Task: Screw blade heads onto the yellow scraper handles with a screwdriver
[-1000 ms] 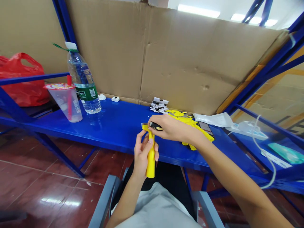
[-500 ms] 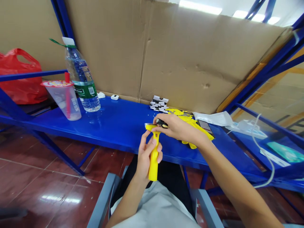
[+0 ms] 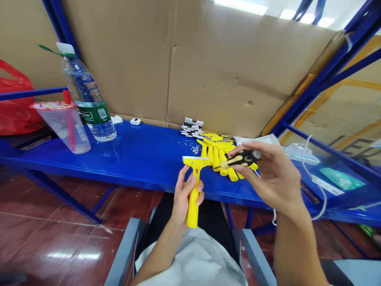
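Note:
My left hand (image 3: pixel 182 194) is wrapped round the handle of a yellow scraper (image 3: pixel 193 198), held upright with its wide head and thin blade edge at the top. To the right of it, my right hand (image 3: pixel 275 174) grips a black and cream screwdriver (image 3: pixel 242 158) between thumb and fingers. The screwdriver lies nearly level, its thin shaft pointing left toward the scraper head but apart from it. Behind both hands, several yellow scraper handles (image 3: pixel 217 153) lie in a row on the blue table, partly covered by the screwdriver and right hand. Tiny light-coloured bits, perhaps screws (image 3: pixel 195 149), are scattered beside them.
On the blue table (image 3: pixel 143 151) stand a large water bottle (image 3: pixel 95 113) and a plastic cup with a red straw (image 3: pixel 64 127) at the left. Small black and white boxes (image 3: pixel 192 128) are stacked by the cardboard wall (image 3: pixel 208 67). A white cable (image 3: pixel 323 190) hangs at the right.
My right hand has moved away from the scraper head to the right, bringing the screwdriver to a nearly level pose. The left hand still holds the scraper. The view has shifted slightly right.

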Demonstrator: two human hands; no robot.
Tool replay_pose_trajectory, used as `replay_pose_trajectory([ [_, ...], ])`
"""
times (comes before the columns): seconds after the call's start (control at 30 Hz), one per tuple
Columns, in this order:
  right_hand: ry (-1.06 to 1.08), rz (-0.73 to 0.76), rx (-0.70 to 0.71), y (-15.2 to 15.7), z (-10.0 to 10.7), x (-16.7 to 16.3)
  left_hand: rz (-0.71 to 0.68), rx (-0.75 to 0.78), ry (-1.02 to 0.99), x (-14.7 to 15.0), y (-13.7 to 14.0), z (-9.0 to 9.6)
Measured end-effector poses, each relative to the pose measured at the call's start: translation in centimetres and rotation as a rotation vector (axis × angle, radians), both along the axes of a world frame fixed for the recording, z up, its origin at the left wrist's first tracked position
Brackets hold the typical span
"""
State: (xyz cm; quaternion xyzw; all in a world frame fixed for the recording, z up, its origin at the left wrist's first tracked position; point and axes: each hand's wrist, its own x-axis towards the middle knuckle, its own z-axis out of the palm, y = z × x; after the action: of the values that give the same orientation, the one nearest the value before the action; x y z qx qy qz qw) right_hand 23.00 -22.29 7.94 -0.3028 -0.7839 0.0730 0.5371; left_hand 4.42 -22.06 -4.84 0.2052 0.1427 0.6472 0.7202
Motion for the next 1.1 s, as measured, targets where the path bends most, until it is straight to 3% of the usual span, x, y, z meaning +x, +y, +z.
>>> replay_pose_trajectory([
  [0.17,0.24,0.014,0.149,-1.7,-0.9,0.6,0.02,0.057,0.082,0.8,0.0,-0.6],
  [0.33,0.364,0.01,0.112,-1.7,-2.4,1.0,0.045,0.082,0.166,1.1,0.0,-1.0],
  [0.73,0.373,-0.037,0.051,-0.8,-3.7,0.7,0.052,0.108,0.17,1.0,0.0,-0.8],
  [1.1,0.355,-0.086,0.108,-1.0,-3.8,0.2,0.031,0.087,0.174,0.9,-0.3,-0.4],
])
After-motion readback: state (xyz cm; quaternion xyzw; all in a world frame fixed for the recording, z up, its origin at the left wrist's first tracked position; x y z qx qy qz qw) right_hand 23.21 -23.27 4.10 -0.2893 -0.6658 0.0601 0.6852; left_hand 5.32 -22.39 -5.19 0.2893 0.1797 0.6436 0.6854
